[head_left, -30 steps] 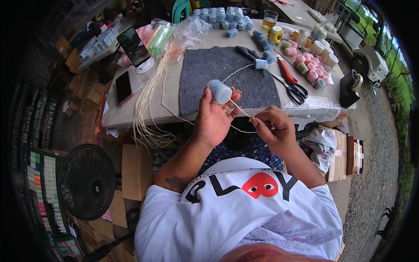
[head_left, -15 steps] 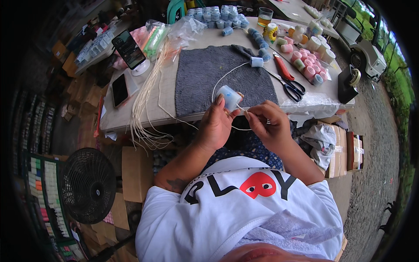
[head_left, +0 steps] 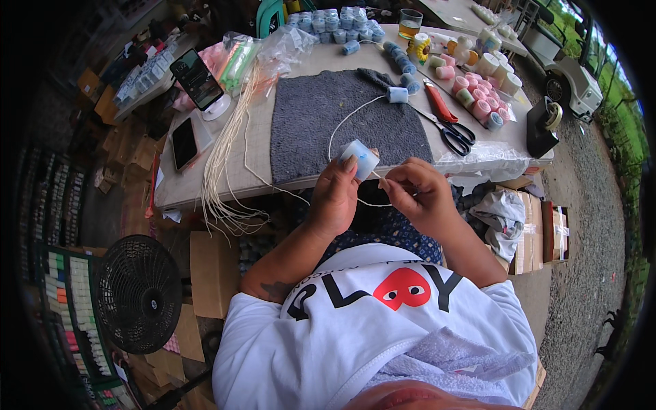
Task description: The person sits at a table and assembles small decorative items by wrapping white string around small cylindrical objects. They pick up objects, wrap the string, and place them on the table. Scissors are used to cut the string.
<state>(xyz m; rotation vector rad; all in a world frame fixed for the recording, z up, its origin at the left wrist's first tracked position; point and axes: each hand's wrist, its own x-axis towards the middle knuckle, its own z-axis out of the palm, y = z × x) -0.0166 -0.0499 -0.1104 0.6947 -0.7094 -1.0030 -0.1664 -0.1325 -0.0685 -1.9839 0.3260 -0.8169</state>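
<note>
My left hand (head_left: 334,199) is closed around a pale blue and white cylinder (head_left: 361,160), which looks like a small candle, above the table's near edge. A thin white cord (head_left: 333,131) runs from it in a loop to a smaller pale blue cylinder (head_left: 397,95) on the dark grey cloth (head_left: 307,116). The fingers of my right hand (head_left: 420,190) pinch the cord just right of the candle. More cord sags below both hands. The tips of my left fingers are partly hidden behind the candle.
Black-handled scissors (head_left: 456,137) and a red-handled cutter (head_left: 441,102) lie right of the cloth. A bundle of pale cords (head_left: 229,164) hangs over the left front edge. Two phones (head_left: 196,78), pink cylinders (head_left: 482,102), a drinking glass (head_left: 410,26) and a tape dispenser (head_left: 543,130) surround it.
The candle in my left hand has turned and tilted slightly. My right hand has barely moved and still pinches the cord. The whole view has shifted a little.
</note>
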